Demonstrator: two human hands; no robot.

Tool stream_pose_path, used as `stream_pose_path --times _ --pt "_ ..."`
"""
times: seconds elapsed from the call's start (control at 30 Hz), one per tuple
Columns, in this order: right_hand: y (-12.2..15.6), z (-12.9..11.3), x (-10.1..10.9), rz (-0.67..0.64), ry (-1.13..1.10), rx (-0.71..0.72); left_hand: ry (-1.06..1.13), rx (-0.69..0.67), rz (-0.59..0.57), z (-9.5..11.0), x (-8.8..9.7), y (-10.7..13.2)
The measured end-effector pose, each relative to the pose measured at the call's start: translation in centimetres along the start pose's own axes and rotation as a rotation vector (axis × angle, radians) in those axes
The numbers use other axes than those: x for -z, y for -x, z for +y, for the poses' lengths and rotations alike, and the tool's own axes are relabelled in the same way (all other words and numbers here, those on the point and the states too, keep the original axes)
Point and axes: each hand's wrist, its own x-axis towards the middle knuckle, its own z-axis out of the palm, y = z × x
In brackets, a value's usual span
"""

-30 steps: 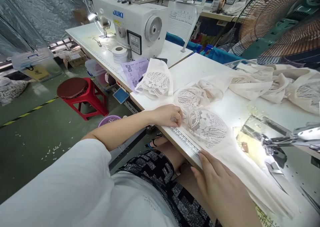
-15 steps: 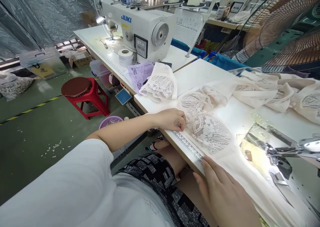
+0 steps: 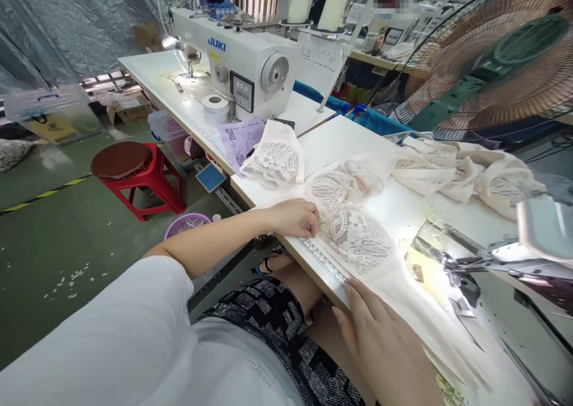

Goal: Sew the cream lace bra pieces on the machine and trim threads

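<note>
A cream lace bra lies spread along the front edge of the white table. My left hand is closed, its curled fingers pinching the bra's lower edge near the middle between the cups. Lower right, my right hand lies flat with fingers extended, its fingertips on the bra's bottom band at the end of a printed measuring scale. That scale runs along the table edge between both hands. Another cream lace piece lies beyond my left hand.
Right of the bra is a lit sewing machine's needle area. More cream bras are heaped behind it, near a large fan. A JUKI sewing machine, tape roll and purple paper are farther left. A red stool stands on the floor.
The camera view has turned slightly right, so the scene sits farther left and more of the near machine shows. Both hands keep the same hold and place on the bra.
</note>
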Motion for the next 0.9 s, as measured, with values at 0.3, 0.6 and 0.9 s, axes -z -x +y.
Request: stream_pose_path --times 0.3,0.6,0.9 --pt "0.5 -1.1 0.0 -0.145 -0.063 -0.122 -0.226 -0.070 0.179 4.8 -1.3 2.5" --pt "1.0 -0.4 -0.8 -0.090 -0.111 -0.118 -0.451 -0.296 0.097 7.2 -6.9 2.3" --pt "1.3 0.0 -1.4 0.039 -0.085 -0.042 -0.587 -0.404 0.138 6.7 -6.9 2.0"
